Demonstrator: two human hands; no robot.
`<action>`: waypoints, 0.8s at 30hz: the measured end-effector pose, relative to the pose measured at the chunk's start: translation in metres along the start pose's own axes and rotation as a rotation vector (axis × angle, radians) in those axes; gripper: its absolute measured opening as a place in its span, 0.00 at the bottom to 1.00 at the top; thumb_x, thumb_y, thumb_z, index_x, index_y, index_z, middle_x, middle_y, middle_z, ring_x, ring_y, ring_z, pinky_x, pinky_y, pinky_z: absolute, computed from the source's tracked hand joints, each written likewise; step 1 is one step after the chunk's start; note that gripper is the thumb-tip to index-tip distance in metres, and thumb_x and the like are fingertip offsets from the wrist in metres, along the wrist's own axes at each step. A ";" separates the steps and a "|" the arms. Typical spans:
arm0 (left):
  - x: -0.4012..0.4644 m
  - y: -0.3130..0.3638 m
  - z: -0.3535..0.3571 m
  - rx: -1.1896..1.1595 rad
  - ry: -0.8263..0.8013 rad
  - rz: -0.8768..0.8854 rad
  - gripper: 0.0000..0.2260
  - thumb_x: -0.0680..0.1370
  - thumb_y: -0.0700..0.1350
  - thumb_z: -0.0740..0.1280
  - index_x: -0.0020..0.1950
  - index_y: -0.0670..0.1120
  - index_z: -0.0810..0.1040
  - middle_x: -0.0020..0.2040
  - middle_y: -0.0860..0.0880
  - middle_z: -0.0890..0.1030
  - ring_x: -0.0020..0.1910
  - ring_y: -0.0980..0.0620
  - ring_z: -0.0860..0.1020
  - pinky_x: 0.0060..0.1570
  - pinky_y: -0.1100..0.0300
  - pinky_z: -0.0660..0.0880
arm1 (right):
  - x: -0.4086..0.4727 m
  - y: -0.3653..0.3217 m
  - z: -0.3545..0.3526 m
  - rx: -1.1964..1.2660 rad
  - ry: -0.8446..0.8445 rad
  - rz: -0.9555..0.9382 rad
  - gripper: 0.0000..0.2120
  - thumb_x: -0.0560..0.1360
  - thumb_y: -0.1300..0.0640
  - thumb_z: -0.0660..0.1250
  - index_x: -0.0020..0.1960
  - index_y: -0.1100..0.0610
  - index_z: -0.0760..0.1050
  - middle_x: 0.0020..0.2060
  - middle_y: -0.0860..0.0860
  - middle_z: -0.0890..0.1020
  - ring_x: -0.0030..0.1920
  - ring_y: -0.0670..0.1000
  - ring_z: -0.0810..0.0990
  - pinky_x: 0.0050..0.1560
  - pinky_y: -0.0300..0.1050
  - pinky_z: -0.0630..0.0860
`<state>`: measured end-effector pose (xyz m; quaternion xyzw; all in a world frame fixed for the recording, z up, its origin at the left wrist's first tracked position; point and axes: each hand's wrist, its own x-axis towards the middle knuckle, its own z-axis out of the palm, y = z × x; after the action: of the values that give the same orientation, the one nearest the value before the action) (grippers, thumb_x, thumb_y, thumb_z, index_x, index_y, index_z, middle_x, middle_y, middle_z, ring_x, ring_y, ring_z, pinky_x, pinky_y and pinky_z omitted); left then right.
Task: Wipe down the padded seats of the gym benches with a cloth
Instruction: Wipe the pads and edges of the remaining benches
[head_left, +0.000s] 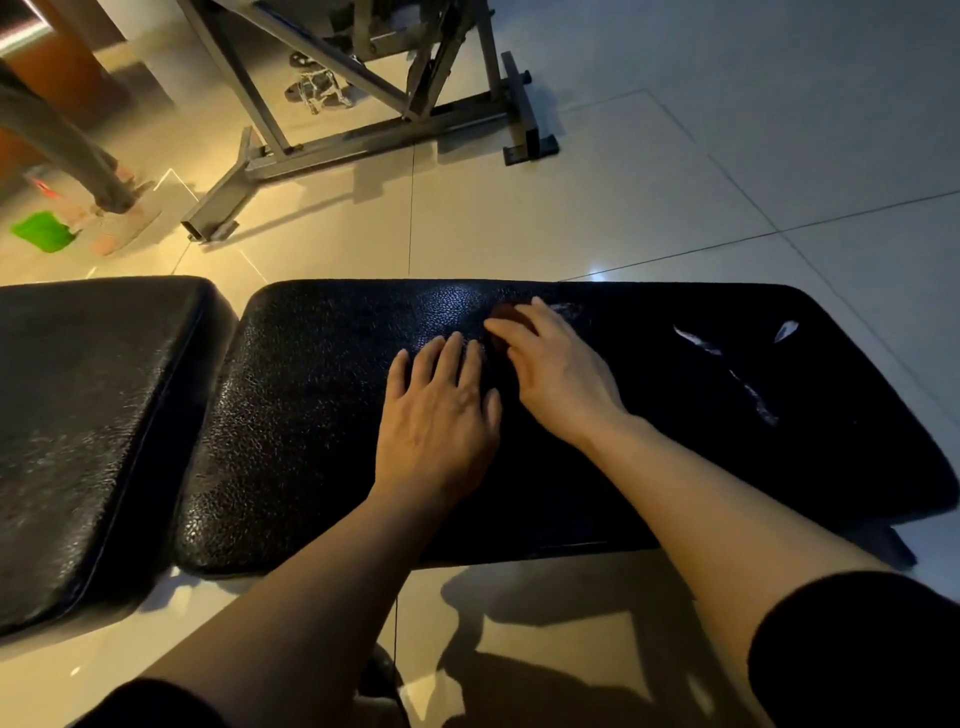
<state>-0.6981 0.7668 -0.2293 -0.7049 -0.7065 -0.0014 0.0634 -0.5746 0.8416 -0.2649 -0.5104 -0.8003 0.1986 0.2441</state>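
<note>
A black padded bench seat (322, 415) lies across the middle of the view, with pale tears in its cover at the right (748, 379). My left hand (441, 410) lies flat on the pad with straight fingers. Just to its right, my right hand (556, 364) rests on the pad over a dark reddish cloth (506, 314), of which only a small blurred patch shows at the fingertips. Whether the fingers curl round the cloth cannot be made out. A second black pad (88, 426) adjoins on the left.
A grey steel gym frame (363, 135) stands on the tiled floor beyond the bench. At far left a person's leg and foot (104, 176) stand beside a green object (44, 231). Sandals (317, 91) lie under the frame.
</note>
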 end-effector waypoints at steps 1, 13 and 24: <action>0.000 0.000 0.000 0.006 0.000 -0.001 0.26 0.82 0.56 0.48 0.79 0.48 0.53 0.79 0.49 0.54 0.78 0.51 0.49 0.76 0.49 0.43 | 0.004 0.012 -0.004 0.003 0.022 0.041 0.20 0.82 0.56 0.55 0.73 0.47 0.66 0.75 0.50 0.63 0.77 0.53 0.53 0.74 0.54 0.62; 0.000 0.001 0.001 0.007 0.020 -0.008 0.28 0.80 0.57 0.45 0.78 0.48 0.56 0.78 0.49 0.57 0.77 0.50 0.52 0.76 0.49 0.45 | 0.033 -0.013 0.004 0.003 0.047 0.079 0.21 0.81 0.58 0.57 0.74 0.50 0.65 0.75 0.53 0.62 0.76 0.56 0.56 0.68 0.54 0.67; 0.000 0.000 -0.002 0.007 -0.008 -0.011 0.27 0.82 0.58 0.47 0.79 0.49 0.51 0.79 0.50 0.52 0.78 0.52 0.48 0.76 0.50 0.42 | 0.027 0.058 -0.021 0.031 0.108 0.368 0.26 0.79 0.62 0.56 0.75 0.47 0.64 0.75 0.52 0.62 0.75 0.55 0.59 0.71 0.54 0.65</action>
<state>-0.6979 0.7663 -0.2269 -0.7008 -0.7106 0.0037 0.0629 -0.5304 0.8912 -0.2753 -0.6544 -0.6759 0.2244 0.2540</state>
